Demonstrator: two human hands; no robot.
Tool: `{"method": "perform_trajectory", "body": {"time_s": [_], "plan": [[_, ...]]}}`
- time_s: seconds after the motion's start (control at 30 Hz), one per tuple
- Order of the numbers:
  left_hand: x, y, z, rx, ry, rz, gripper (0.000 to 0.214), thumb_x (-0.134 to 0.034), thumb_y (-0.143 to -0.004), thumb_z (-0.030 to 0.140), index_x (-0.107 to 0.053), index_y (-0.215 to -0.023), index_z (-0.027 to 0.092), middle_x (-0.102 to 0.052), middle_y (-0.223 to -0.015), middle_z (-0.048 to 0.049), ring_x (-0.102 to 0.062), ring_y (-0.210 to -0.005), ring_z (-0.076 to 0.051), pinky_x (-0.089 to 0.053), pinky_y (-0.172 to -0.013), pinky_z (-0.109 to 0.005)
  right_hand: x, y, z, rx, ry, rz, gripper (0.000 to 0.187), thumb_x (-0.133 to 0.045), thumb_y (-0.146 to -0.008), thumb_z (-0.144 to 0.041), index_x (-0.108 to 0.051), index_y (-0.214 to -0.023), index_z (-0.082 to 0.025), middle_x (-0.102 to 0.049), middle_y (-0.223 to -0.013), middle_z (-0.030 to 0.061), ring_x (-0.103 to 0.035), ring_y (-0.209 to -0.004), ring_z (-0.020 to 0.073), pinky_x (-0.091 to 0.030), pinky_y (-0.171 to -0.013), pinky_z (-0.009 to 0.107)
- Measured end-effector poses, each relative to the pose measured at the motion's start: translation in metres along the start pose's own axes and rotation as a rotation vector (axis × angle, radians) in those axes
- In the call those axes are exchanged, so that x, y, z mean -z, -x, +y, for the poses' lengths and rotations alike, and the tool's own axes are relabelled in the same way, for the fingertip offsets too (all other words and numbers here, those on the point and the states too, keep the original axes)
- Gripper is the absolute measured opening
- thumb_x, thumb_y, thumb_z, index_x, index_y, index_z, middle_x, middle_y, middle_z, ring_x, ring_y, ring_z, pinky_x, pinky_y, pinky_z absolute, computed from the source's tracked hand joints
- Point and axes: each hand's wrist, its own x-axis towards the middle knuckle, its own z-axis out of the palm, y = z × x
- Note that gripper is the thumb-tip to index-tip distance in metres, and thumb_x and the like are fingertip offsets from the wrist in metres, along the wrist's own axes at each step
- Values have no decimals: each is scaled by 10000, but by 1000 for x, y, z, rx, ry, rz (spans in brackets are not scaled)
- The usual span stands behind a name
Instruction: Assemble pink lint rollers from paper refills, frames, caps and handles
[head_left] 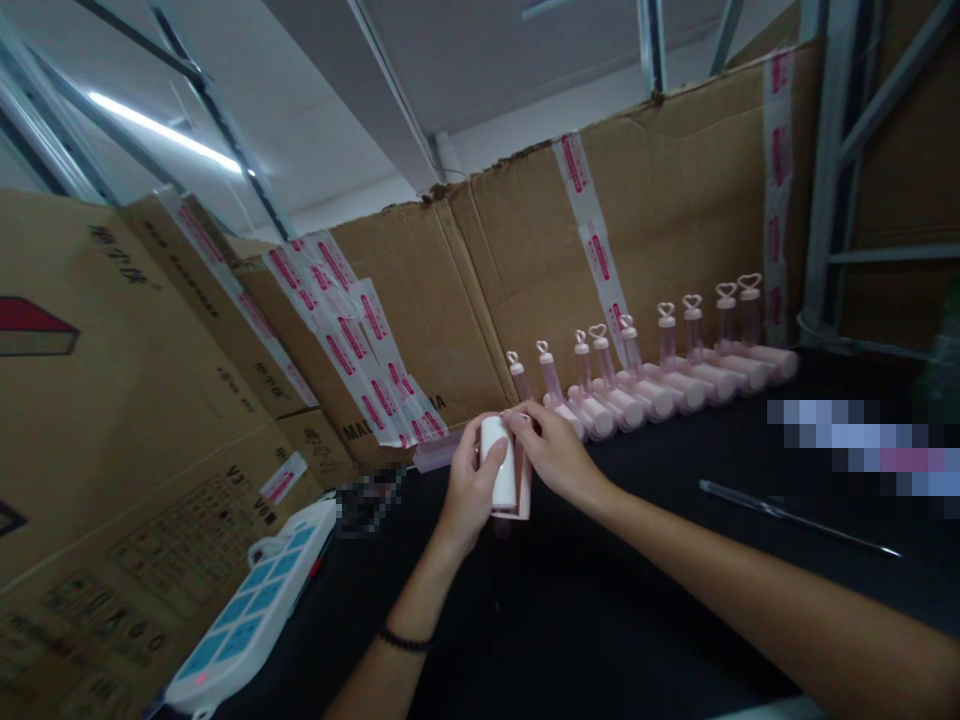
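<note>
Both my hands hold one pink lint roller (504,478) with a white roll, upright above the black tabletop (600,600). My left hand (469,490) wraps round its left side with the thumb on the white roll. My right hand (551,450) grips its top and right side, fingers curled over the pink cover. Behind it a row of several finished pink lint rollers (660,380) with heart-shaped handle ends lies along the cardboard wall.
Cardboard walls (465,290) with pink-printed tape close off the back and left. A white and blue power strip (247,610) lies at the left. A long thin clear rod (795,517) rests on the table at the right. A pink part (439,452) lies by the cardboard.
</note>
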Motion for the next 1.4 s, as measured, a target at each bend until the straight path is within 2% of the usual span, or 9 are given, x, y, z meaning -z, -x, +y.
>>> {"method": "perform_trajectory", "body": {"time_s": [0.13, 0.27, 0.5, 0.7, 0.9, 1.03, 1.27, 1.33, 1.4], "plan": [[5, -1, 4, 41, -3, -46, 484, -756, -824, 399, -636, -1249, 200, -686, -1206, -102, -663, -974, -243, -516, -786, -283, 9, -6, -3, 112, 146, -58, 310, -462, -997, -317, -693, -813, -223, -735, -824, 42, -647, -796, 211, -412, -727, 314], [5, -2, 3, 50, -21, -86, 482, -754, -825, 391, -646, -1256, 206, -684, -1224, -102, -665, -997, -251, -520, -808, -293, 11, -8, -1, 105, 197, -31, 325, -487, -982, -296, -662, -716, -227, -696, -714, 43, -590, -690, 207, -353, -668, 314], [2, -2, 2, 13, -45, -126, 458, -746, -829, 384, -662, -1239, 198, -708, -1151, -87, -665, -980, -251, -524, -805, -299, 11, -7, 3, 86, 245, 5, 329, -485, -976, -280, -615, -678, -231, -664, -682, 65, -565, -658, 221, -300, -633, 328], [3, -3, -1, -76, -91, -162, 452, -740, -838, 318, -662, -1265, 193, -680, -1293, -107, -626, -1194, -287, -474, -1038, -383, 9, -6, 7, 55, 268, 19, 311, -500, -961, -284, -654, -699, -222, -695, -713, 91, -584, -672, 234, -317, -635, 333], [10, -1, 0, -130, -142, -189, 574, -713, -866, 287, -576, -1417, 201, -625, -1409, -125, -625, -1226, -294, -475, -1065, -417, 14, -8, 0, -6, 188, -25, 352, -566, -934, -426, -678, -680, -210, -694, -675, 53, -595, -651, 218, -347, -611, 325], [13, 4, 1, -146, -168, -222, 630, -665, -907, 308, -480, -1500, 204, -530, -1513, -123, -561, -1326, -303, -437, -1110, -440, 12, -5, -3, -13, 48, -98, 406, -531, -949, -506, -681, -722, -204, -692, -716, 33, -608, -702, 214, -378, -638, 318], [7, 10, 1, -144, -128, -224, 553, -693, -886, 313, -582, -1416, 203, -572, -1474, -119, -573, -1308, -304, -408, -1130, -433, -1, 3, 7, -72, -116, -27, 452, -404, -989, -571, -669, -890, -219, -718, -919, 61, -641, -952, 244, -459, -827, 339], [7, 7, 4, -156, -34, -170, 544, -721, -866, 306, -606, -1389, 205, -589, -1455, -114, -570, -1307, -289, -411, -1126, -399, 1, -2, 12, -101, -103, 12, 545, -294, -1003, -620, -657, -1023, -213, -719, -1033, 85, -648, -983, 238, -478, -832, 336], [11, 1, 6, -131, 121, -15, 549, -767, -824, 298, -631, -1349, 212, -630, -1400, -103, -621, -1222, -268, -474, -1053, -357, 5, -6, 18, -152, 67, 17, 632, -162, -1015, -616, -622, -1110, -194, -714, -1088, 110, -658, -963, 228, -490, -797, 325]]}}
